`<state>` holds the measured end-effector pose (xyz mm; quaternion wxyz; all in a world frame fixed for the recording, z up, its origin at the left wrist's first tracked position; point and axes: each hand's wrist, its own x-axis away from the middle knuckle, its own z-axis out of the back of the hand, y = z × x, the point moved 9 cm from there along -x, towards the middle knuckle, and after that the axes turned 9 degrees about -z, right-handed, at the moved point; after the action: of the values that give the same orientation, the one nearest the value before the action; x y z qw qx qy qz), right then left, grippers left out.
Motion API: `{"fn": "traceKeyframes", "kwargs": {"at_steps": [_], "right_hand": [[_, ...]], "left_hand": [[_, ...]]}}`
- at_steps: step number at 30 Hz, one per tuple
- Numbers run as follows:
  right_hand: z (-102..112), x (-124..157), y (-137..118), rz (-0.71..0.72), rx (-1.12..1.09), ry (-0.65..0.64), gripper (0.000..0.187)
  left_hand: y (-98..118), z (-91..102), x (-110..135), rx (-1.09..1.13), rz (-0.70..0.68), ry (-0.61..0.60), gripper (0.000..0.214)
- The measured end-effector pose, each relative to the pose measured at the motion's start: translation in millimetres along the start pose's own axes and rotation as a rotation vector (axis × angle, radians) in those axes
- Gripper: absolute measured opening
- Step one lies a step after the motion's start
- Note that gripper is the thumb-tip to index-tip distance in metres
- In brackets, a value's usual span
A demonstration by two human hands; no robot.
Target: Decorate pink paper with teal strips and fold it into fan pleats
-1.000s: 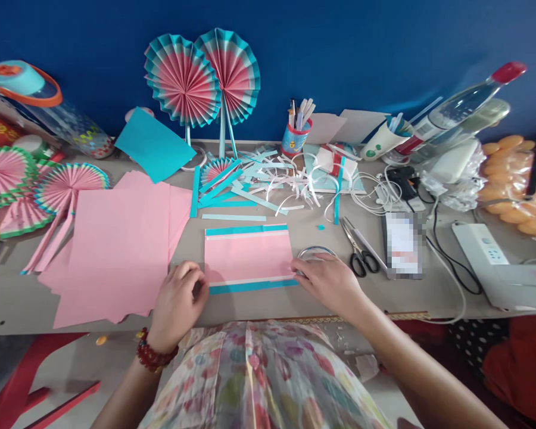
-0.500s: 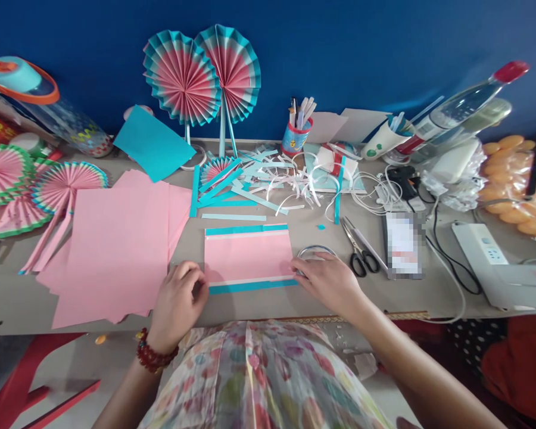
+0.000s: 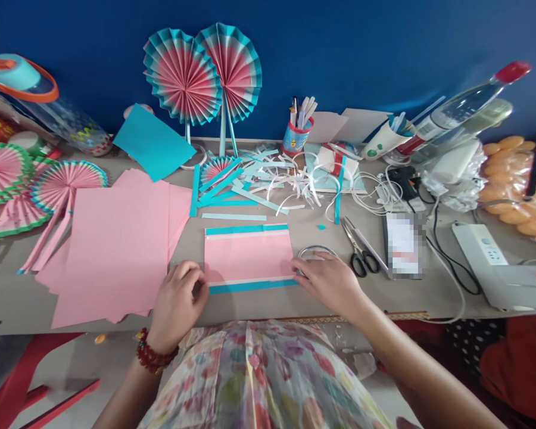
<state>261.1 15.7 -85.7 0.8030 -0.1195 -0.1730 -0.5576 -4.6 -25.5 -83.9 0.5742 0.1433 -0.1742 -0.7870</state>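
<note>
A pink paper sheet (image 3: pixel 249 257) lies flat on the table before me, a blue strip edged with white along its top and bottom. At its left edge is my left hand (image 3: pixel 184 296), closed, fingers curled and tips pinched at the lower corner. My right hand (image 3: pixel 328 279) is closed at the right edge, thumb and forefinger together by the lower corner; its other fingers lie over a roll of clear tape (image 3: pixel 315 247), partly hidden. Scissors with black handles (image 3: pixel 362 261) rest right of that hand. A stack of pink sheets (image 3: pixel 118 250) is beside my left hand.
Blue and white paper strips (image 3: pixel 268 179) are heaped behind the sheet. Two folded paper fans (image 3: pixel 183 80) stand against the wall, with more fans (image 3: pixel 69 185) at left. A pen cup (image 3: pixel 296 138), phone (image 3: pixel 404 244), cables (image 3: pixel 386 190) and power strip (image 3: pixel 500 262) occupy the back and right.
My right fingertips have shifted very slightly to the right at the sheet's edge. The sheet and my left hand look the same.
</note>
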Motion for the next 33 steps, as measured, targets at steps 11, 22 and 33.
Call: {"fn": "traceKeyframes", "kwargs": {"at_steps": [11,22,33], "right_hand": [[9.4,-11.7,2.5,-0.034,0.074,-0.130,0.018],[7.1,-17.9,3.9,-0.026,0.077,-0.170,0.016],[11.1,-17.2,3.5,-0.048,0.064,-0.143,0.017]], "left_hand": [[1.1,-2.3,-0.8,-0.039,-0.006,-0.013,0.006],[-9.7,2.7,8.2,-0.045,0.091,0.050,0.012],[25.5,30.7,-2.7,0.191,-0.073,0.172,0.019]]}}
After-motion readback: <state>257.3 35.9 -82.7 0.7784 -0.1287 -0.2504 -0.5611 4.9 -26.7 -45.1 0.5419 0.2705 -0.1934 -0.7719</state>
